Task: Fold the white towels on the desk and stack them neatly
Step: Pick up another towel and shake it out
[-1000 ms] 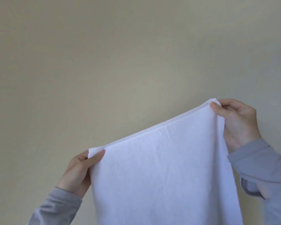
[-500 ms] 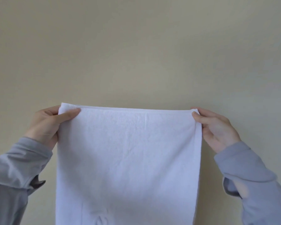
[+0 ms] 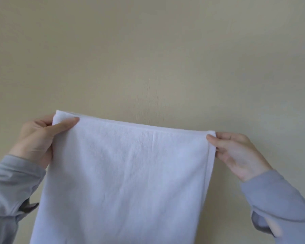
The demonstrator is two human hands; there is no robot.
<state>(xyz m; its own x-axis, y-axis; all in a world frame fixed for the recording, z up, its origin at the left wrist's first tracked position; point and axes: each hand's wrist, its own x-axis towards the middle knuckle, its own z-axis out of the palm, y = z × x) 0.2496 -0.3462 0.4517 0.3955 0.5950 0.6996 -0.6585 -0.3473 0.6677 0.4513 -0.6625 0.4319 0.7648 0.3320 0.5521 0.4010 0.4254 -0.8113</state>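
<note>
While the towel (image 3: 127, 173) hangs upright before a plain wall (image 3: 148, 50), the left hand (image 3: 37, 140) and right hand (image 3: 236, 152) each pinch a top corner between thumb and fingers (image 3: 225, 137), stretching the edge taut, probably to align a fold.

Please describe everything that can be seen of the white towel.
The white towel looks like soft terry cloth with a narrow hem along its top and right edges. It hangs spread flat in the air before a plain beige wall, its top edge sloping slightly down to the right. The left hand and right hand pinch its upper corners. Its lower part runs out of view.
</note>
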